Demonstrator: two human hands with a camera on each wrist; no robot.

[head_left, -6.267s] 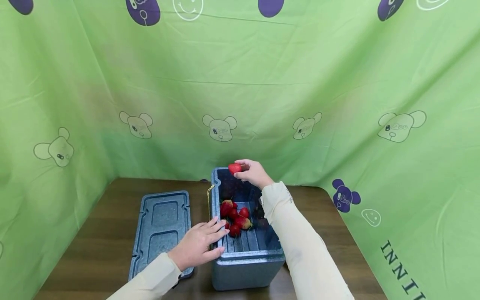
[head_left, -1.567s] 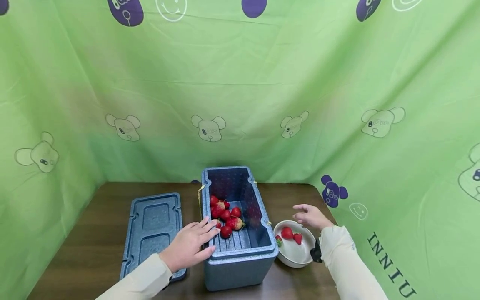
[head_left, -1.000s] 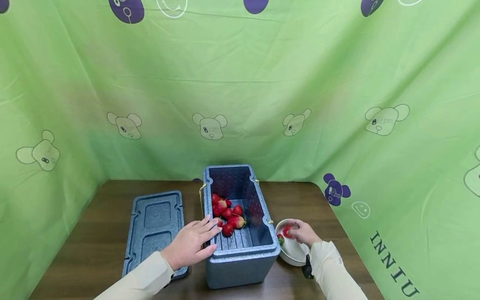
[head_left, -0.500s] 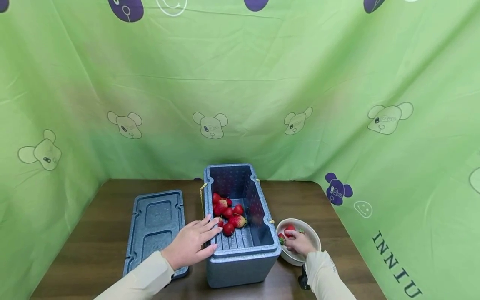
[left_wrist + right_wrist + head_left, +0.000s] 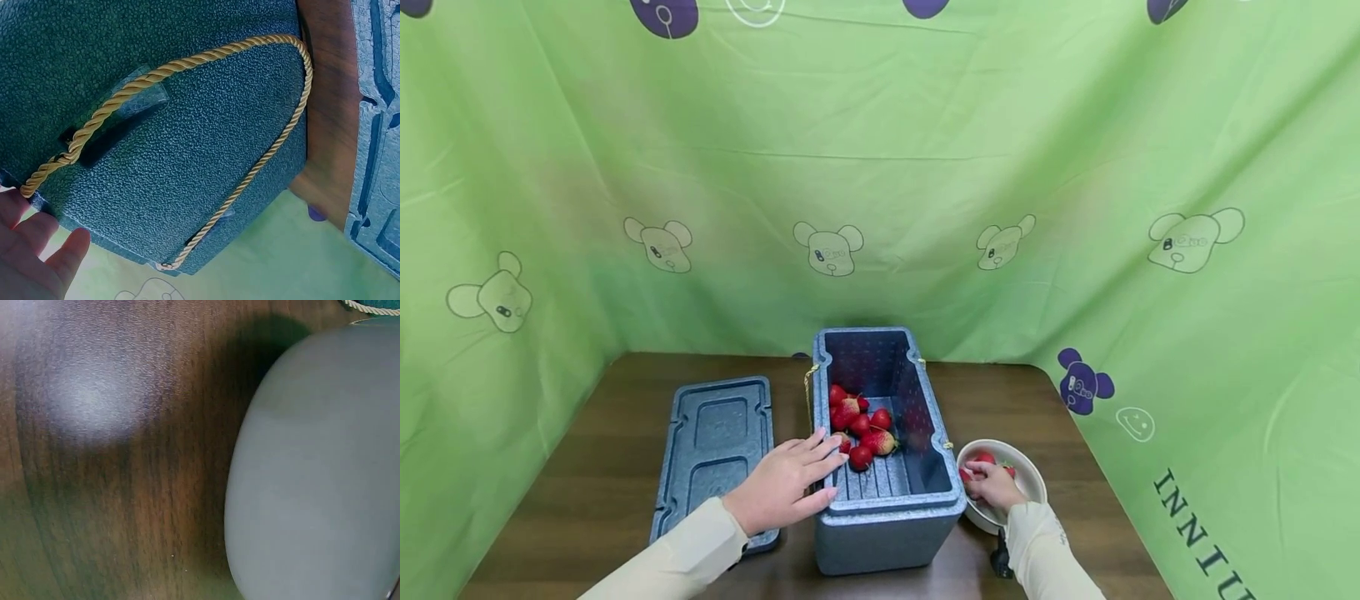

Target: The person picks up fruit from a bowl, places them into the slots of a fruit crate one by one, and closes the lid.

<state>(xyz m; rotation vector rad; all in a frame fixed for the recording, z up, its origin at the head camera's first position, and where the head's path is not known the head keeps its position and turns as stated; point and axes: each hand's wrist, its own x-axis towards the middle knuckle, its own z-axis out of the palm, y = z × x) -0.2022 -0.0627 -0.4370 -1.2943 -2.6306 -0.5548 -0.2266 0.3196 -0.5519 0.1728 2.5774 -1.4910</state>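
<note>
My left hand [image 5: 785,486] rests with straightened fingers on the left rim of a blue-grey foam box [image 5: 898,502]. Several red strawberries [image 5: 860,457] lie inside that box, towards its left side. To the right of it stands a white bowl [image 5: 1028,468], and my right hand [image 5: 997,487] reaches down into it. Its fingers are curled at a strawberry [image 5: 966,476] by the bowl's left wall, pinching it as far as I can see. Other strawberries [image 5: 983,457] lie in the bowl, partly behind the hand. The right wrist view has only the bowl's outer wall [image 5: 319,462]; the fingers are hidden there.
A blue-grey lid [image 5: 722,425] lies flat on the wooden table [image 5: 602,467], left of the box. A twisted gold rope [image 5: 219,53] hangs along the box's outer left side. Green patterned cloth [image 5: 895,167] encloses the table at the back and sides.
My right hand went from holding a strawberry over the box to the bowl at the right, then down among the strawberries and onto the left one. My left hand stays on the rim.
</note>
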